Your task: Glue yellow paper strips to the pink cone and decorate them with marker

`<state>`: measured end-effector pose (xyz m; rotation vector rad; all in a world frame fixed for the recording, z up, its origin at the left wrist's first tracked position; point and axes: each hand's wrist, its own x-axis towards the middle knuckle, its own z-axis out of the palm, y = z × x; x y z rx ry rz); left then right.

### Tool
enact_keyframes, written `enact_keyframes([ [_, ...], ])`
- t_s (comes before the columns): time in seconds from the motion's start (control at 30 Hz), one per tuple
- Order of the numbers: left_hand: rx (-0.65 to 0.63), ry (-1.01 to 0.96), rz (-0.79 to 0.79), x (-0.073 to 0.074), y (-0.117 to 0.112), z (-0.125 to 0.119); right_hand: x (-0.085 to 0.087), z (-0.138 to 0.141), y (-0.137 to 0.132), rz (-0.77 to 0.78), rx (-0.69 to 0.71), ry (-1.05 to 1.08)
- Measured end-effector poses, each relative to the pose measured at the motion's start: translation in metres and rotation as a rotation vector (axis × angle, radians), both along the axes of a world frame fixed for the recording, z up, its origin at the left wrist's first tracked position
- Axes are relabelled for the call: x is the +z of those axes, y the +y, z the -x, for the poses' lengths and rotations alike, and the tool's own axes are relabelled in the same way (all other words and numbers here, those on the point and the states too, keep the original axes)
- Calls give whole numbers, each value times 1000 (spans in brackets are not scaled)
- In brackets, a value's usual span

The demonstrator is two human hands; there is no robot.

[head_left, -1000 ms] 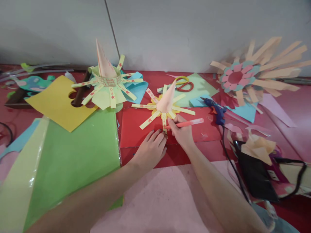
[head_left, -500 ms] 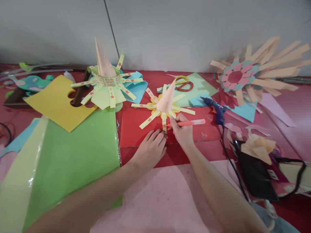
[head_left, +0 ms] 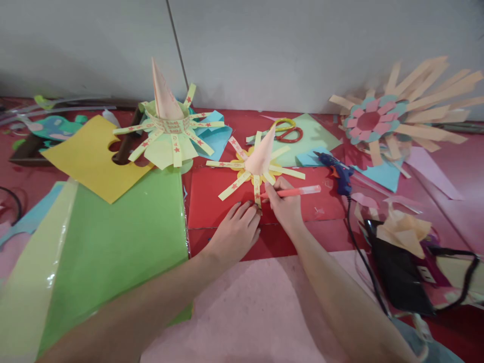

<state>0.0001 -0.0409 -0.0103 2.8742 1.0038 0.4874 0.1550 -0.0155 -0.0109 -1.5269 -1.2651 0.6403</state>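
Observation:
A pink pen (head_left: 298, 191) is gripped in my right hand (head_left: 284, 204), its tip on a pale yellow paper strip (head_left: 257, 187) that bears red marks and a star. That strip points toward me from a paper craft with a pale pink cone (head_left: 260, 154) standing on a yellow scalloped base (head_left: 239, 159). Several more strips fan out around the cone, some with red stars. My left hand (head_left: 238, 227) lies flat, fingers stretched out, with its fingertips at the strip's near end. Beneath the craft is a red sheet (head_left: 212, 201).
A taller cone craft (head_left: 168, 113) stands at the back left, beside yellow paper (head_left: 98, 166). Green sheets (head_left: 124, 242) lie left. Behind are scissors (head_left: 293, 133). To the right are a blue glue gun (head_left: 338, 174) with its cord, a flower-shaped paper craft (head_left: 378, 118) and a black pouch (head_left: 401, 272).
The view has shifted slightly, so everything appears a little further right. Both hands keep nearly the same place, with the pen still on the strip.

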Motion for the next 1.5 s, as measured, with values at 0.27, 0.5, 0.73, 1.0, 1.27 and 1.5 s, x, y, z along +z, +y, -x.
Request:
enact_keyframes([
  [0.27,3,-5,-40,0,0,1,7,1,0,-45,2,-1],
  [0.5,-3,8,-44,0,0,1,2,1,-1,8,0,112],
  [0.73,2,12,-58,1,0,1,13,1,2,-114,-89,104],
  [1.0,0,118,-119,0,-2,-1,52,-16,49,-310,-70,14],
  [1.27,-21,122,-112,-1,-3,1,40,-20,72,-178,113,12],
  [1.5,-99,24,-127,1,-3,0,61,-13,64,-313,-14,76],
])
